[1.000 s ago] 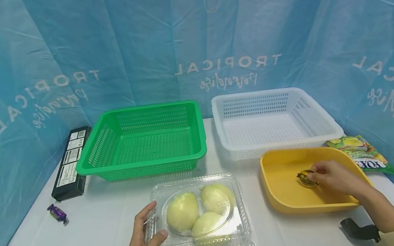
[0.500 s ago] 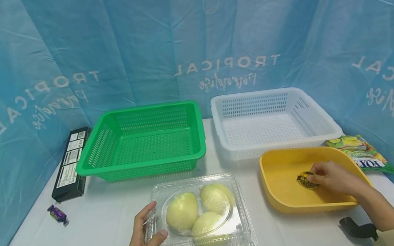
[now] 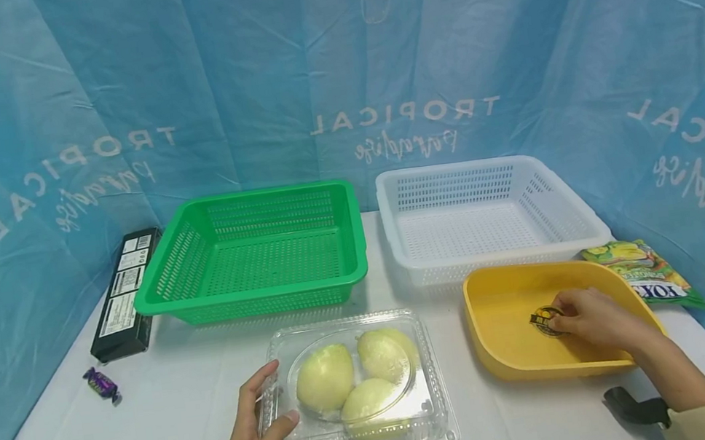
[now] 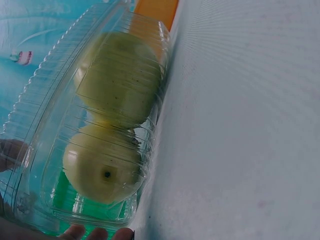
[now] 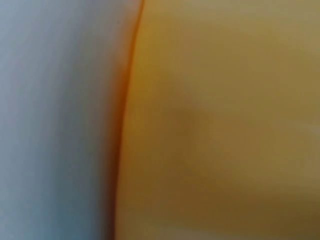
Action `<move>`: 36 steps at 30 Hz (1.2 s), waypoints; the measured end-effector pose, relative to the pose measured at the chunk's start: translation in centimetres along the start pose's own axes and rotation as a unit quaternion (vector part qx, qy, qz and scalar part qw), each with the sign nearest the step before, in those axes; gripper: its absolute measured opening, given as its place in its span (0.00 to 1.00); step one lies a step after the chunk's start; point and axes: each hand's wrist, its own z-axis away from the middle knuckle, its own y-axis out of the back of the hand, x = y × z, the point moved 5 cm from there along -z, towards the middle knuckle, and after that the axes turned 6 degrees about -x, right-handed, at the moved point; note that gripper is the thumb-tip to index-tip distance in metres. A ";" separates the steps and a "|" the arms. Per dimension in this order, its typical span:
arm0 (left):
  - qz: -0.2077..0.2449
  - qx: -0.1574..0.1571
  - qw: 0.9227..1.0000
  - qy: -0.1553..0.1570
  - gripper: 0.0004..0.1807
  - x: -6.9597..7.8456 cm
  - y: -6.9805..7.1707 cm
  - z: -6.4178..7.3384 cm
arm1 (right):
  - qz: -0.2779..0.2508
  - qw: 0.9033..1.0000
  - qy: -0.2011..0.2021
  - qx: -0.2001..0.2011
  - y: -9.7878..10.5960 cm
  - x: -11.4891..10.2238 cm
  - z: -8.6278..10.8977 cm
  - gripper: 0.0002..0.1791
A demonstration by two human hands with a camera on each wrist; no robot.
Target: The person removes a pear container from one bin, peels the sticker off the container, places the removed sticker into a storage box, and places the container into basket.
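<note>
Head cam: L hand (image 3: 253,430) holds L end of clear plastic clamshell (image 3: 439,378), thumb & index well apart, thumb over the lid edge. Inside: 3 pale green fruits (image 3: 324,377), lid shut over them. R hand (image 3: 592,319) is down in yellow tray (image 3: 501,297); thumb & fingertips close together on R edge of round black-and-yellow label (image 3: 542,321), which is on tray floor. Can't tell if they pinch or press it. Black curved obj (image 3: 633,406) by R wrist. Behind: green basket (image 3: 252,291), white basket (image 3: 502,256). Far R, bag marked FOX'S (image 3: 654,282), partly behind tray. Far L, black box w/ white labels (image 3: 126,292), purple-wrapped candy (image 3: 102,383) just in front.

L wrist cam: same clamshell side-on, two fruits visible, touching; one has a dark spot. Fingertips (image 4: 122,234) side by side at box's end, bottom of view. Orange-yellow corner at top.

R wrist cam: v. blurry; yellow tray surface fills R, pale surface L. Finger state can't be told here.
</note>
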 end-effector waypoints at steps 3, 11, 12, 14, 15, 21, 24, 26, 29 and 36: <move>0.000 0.002 1.000 -0.003 0.34 0.0 0.0 0.0 | 0.000 1.000 -0.001 0.001 0.0 0.0 0.0 0.08; 0.006 0.001 1.000 -0.008 0.34 0.0 0.0 0.0 | 0.001 1.000 -0.007 0.010 0.1 0.1 -0.1 0.17; 0.008 0.001 1.000 -0.009 0.34 0.0 0.0 0.0 | 0.000 1.000 -0.007 0.013 0.1 0.1 -0.1 0.19; 0.011 0.000 1.000 -0.012 0.34 0.0 0.0 0.0 | 0.000 1.000 -0.012 0.020 0.2 0.1 -0.1 0.21; 0.011 0.000 1.000 -0.013 0.34 0.0 0.0 0.0 | -0.003 1.000 -0.014 0.022 0.2 0.1 0.0 0.22; 0.013 -0.001 1.000 -0.017 0.34 0.0 0.0 0.0 | -0.009 0.999 -0.021 0.038 0.4 0.1 0.2 0.23; 0.013 0.000 1.000 -0.019 0.34 0.0 0.0 0.0 | -0.017 0.999 -0.025 0.044 0.5 0.1 0.2 0.23; 0.012 0.000 1.000 -0.021 0.34 0.0 0.0 0.0 | -0.022 0.998 -0.027 0.047 0.6 0.1 0.2 0.24; 0.013 0.000 1.000 -0.023 0.34 0.0 0.0 0.1 | -0.024 0.998 -0.021 0.055 0.8 0.0 0.2 0.24; 0.027 -0.006 0.999 -0.021 0.35 0.0 -0.2 0.1 | -0.029 0.997 -0.005 0.067 1.2 -0.4 0.3 0.23</move>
